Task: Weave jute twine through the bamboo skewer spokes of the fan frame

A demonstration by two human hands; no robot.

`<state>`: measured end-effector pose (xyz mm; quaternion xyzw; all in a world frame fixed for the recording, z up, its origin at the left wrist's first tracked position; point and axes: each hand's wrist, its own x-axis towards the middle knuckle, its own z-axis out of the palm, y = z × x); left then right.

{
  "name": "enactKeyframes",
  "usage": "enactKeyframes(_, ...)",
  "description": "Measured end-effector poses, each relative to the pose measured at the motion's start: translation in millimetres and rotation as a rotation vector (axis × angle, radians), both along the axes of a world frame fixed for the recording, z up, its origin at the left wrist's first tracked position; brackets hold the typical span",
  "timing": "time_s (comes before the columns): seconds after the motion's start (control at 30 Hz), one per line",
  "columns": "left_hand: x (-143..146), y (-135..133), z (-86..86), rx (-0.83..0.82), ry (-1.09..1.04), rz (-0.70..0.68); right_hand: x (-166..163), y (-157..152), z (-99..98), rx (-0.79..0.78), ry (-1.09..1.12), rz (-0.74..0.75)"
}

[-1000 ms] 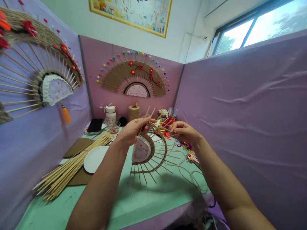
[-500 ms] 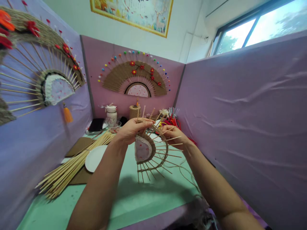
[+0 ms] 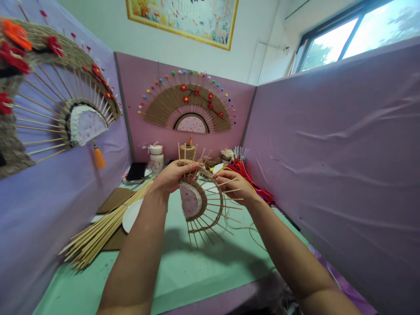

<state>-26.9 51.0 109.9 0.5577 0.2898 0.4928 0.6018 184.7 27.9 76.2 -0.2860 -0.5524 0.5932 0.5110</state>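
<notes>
The half-made fan (image 3: 201,200) is a half-round frame of thin bamboo sticks spreading out like spokes from a pale pink, speckled half-disc (image 3: 190,200) edged in white. A band of brown twine is wound close round that disc, and a second, thinner ring of twine (image 3: 220,202) is woven through the sticks further out, their bare tips poking past it. The fan is held upright above the worktop, its flat edge to the left, the left hand (image 3: 171,176) gripping its top. The right hand (image 3: 235,182) touches the sticks at its far right. A loose twine strand (image 3: 244,228) trails down to the right.
</notes>
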Motion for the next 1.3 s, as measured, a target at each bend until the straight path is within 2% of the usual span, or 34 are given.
enactKeyframes(0.33,-6.6,7.2,-6.0,0.070,-0.025,-0.064,1.4,0.1,-2.0,0.014,-0.049,0.035)
enactKeyframes(0.63,-12.3,5.5,-8.7,0.121,-0.069,-0.219,4.7,5.1,-4.0,-0.001,-0.095,0.013)
enactKeyframes(1.07,-14.0,5.8,-9.1,0.147,-0.094,-0.262,22.4,10.5,-6.2,0.003,-0.216,-0.045)
enactKeyframes(1.3,-16.3,6.6,-9.6,0.121,-0.084,-0.242,42.5,6.0,8.6,0.092,-0.236,-0.166)
